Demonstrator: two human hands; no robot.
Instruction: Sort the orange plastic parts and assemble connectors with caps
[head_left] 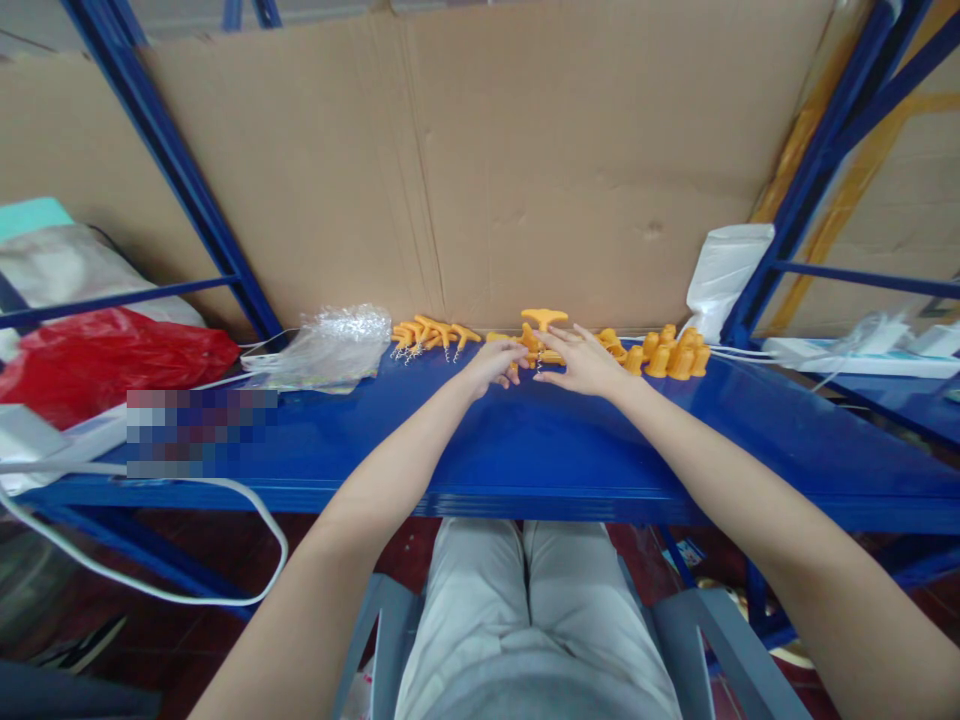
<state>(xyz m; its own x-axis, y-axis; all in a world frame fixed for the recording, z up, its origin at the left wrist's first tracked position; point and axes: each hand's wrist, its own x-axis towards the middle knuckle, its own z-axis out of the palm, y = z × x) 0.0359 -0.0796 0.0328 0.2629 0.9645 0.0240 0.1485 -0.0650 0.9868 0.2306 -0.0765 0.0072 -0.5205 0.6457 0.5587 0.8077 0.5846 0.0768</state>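
Left hand (pixel 491 368): one. Right hand (pixel 589 362): one. Upright corkscrew (pixel 544 317): one. Piled corkscrews (pixel 427 328): several, overlapping, exact count unclear. Orange caps (pixel 680 363): more than five, some partly hidden. Red bag (pixel 112 350): one. White pouch (pixel 729 270): one. Chair (pixel 388 610): one.

Head-worn view, above the lap (pixel 476 610), facing forward and down, blue table (pixel 555 450) close.

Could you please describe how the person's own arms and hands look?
The left arm and right arm are bare as far as the picture shows, with no sleeve, watch or bracelet visible. The left hand and right hand have no gloves. Any ring would be too small to make out surely.
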